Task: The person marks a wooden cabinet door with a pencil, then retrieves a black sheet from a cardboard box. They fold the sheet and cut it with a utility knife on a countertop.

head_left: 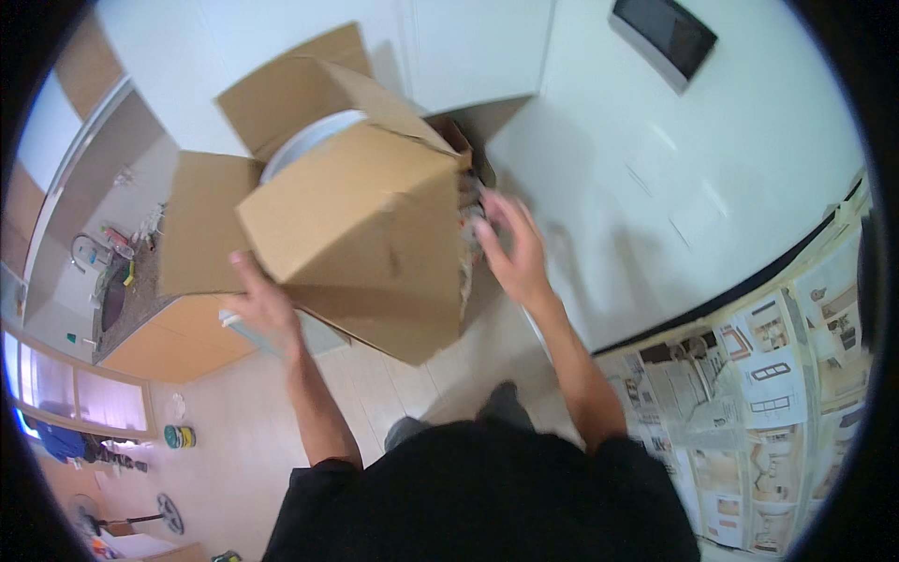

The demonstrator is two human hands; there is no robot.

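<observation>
You've got the cardboard box (361, 234) up in front of your chest, tipped over so its open flaps point away and to your left, with a white round rim (304, 140) showing inside the mouth. Your left hand (262, 304) is under the lower left edge, fingers spread flat against the board; your right hand (513, 248) is on the right side, fingers splayed and only lightly touching, gripping nothing. By the look of it, the walls are thin corrugated and will bow if you squeeze, and whatever that white thing is could slide out towards the flaps. I'd carry it from beneath, palms at opposite bottom corners, not by the loose flaps. Behind it are white cabinet doors (468, 47); newspaper sheets (749, 412) cover the floor at your right.
</observation>
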